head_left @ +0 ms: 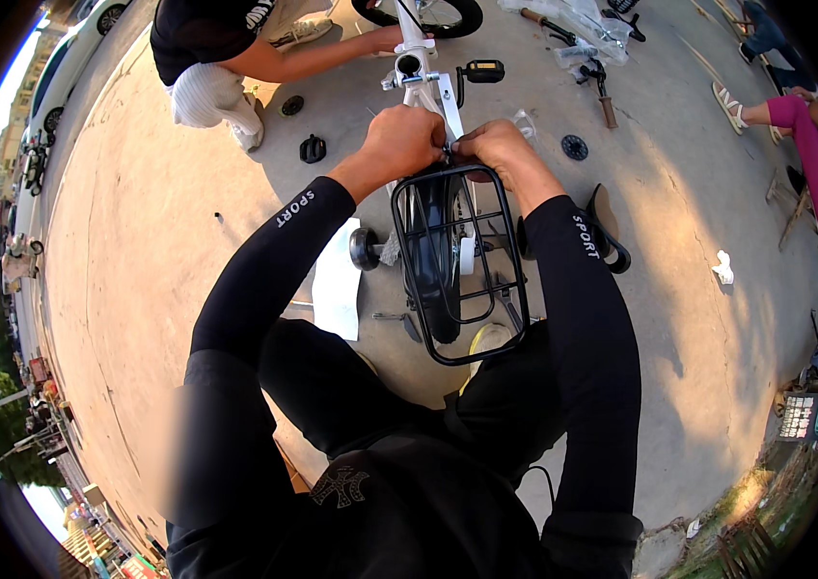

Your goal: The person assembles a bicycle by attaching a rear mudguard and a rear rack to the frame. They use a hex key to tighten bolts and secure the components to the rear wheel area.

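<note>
A small white bicycle (451,106) stands in front of me, its rear end toward my body. Over the black rear tyre (441,326) sits a black wire rear rack (515,230). My left hand (405,141) and my right hand (500,151) meet at the rack's far end, beside the frame. Both have their fingers curled and pressed together there. Whatever small part they pinch is hidden by the fingers. A small black training wheel (364,249) shows left of the rear tyre.
A person (199,58) crouches at the far left, an arm reaching to the bicycle's front. On the concrete lie a loose black pedal (313,149), a white sheet (337,289), a black disc (574,147), pliers (507,299) and handlebars (604,101). Another person (803,145) sits at the right.
</note>
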The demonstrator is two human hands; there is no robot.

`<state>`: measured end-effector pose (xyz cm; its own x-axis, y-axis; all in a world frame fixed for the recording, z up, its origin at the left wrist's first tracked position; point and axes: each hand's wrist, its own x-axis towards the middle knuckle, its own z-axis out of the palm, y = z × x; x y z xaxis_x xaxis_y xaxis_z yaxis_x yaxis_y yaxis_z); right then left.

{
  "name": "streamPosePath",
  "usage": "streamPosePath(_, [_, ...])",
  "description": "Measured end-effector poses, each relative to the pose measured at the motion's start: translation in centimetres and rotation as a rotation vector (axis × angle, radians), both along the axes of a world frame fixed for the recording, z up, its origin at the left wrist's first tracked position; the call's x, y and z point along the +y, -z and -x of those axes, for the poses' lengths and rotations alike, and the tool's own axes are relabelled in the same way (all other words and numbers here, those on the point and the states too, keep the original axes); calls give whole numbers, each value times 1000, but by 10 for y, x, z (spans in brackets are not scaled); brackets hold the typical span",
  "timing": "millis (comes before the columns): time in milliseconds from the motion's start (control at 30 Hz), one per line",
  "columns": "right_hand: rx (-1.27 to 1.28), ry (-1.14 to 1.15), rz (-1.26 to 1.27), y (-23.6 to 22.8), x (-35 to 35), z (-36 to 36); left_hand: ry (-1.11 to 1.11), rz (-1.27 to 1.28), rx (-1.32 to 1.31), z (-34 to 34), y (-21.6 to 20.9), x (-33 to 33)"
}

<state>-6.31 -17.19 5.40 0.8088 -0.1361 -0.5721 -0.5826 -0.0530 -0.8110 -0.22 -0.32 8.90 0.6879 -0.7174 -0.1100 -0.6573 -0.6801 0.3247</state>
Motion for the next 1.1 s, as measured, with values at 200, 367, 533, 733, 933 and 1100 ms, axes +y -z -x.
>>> streamPosePath(200, [0, 1, -31, -5, 1, 2, 55, 49, 29, -10, 3, 6])
streamPosePath(367, [0, -7, -26, -8, 1, 4, 85, -46, -23, -10, 3, 1])
streamPosePath(533, [-53, 63, -106, -3, 0, 6, 50, 43, 15, -5, 2, 4])
streamPosePath(733, [-41, 48, -72, -9, 1, 5, 94, 93, -4, -8, 6, 5])
streamPosePath(933, [-30, 25, -64, -7, -1, 7, 72, 32, -66, 1, 2, -1])
streamPosePath(1100, [-9, 7, -74, -10, 0, 6, 139, 27, -20, -10, 0, 3])
